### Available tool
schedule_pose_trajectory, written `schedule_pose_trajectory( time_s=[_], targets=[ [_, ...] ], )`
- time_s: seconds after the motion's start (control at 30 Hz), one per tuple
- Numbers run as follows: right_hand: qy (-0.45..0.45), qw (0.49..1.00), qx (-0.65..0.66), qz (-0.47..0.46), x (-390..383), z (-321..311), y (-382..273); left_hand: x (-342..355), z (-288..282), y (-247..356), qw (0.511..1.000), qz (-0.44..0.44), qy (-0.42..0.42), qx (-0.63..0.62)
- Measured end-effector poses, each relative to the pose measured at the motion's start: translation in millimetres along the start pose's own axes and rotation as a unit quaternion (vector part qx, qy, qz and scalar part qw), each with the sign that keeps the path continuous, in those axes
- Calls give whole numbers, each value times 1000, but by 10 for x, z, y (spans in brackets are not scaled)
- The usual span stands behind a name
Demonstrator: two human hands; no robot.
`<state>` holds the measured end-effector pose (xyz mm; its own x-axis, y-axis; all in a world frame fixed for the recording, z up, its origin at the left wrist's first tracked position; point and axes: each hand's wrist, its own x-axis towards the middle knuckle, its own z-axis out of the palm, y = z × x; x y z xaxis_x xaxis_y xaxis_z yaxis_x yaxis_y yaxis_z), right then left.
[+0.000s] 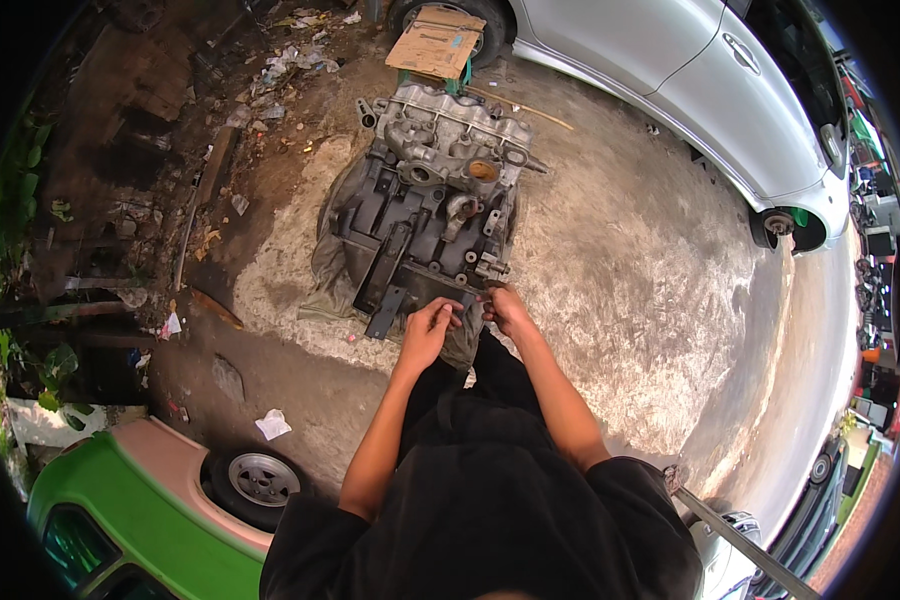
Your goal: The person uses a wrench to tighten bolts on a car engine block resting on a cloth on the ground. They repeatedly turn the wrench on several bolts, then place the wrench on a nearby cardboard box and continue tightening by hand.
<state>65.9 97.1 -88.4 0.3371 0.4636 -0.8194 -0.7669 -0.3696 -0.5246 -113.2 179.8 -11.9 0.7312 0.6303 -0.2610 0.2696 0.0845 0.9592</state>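
Observation:
A dirty grey metal engine (430,200) lies in front of me on a crumpled dark cloth (332,270). My left hand (432,325) is at its near edge, with thumb and fingers pinched together. If it holds anything, that is too small to make out. Just to its left a flat black bracket (385,312) sticks out from the engine. My right hand (507,310) is curled beside the near right corner, below a small metal fitting (491,266). What its fingers grip, if anything, is hidden.
Beyond the engine stands a stool topped with cardboard (436,42). A silver car (660,60) is at the far right, and a green and pink car (160,490) at the near left. Litter (288,62) and a wooden strip (217,165) lie to the left.

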Motion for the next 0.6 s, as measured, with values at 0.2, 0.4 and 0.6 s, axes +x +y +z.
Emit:
schedule_pose_trajectory(
  time_s=[0.2, 0.4, 0.6],
  targets=[
    [17, 997, -74, 12, 39, 89, -177, 75, -45, 8, 1000, -13, -2, -2],
    [30, 993, -111, -12, 28, 120, -88, 228, -70, 30, 999, -16, -7, 41],
    [41, 995, -95, -6, -44, 184, -56, 370, -186, 73, 990, -25, -21, 134]
  ],
)
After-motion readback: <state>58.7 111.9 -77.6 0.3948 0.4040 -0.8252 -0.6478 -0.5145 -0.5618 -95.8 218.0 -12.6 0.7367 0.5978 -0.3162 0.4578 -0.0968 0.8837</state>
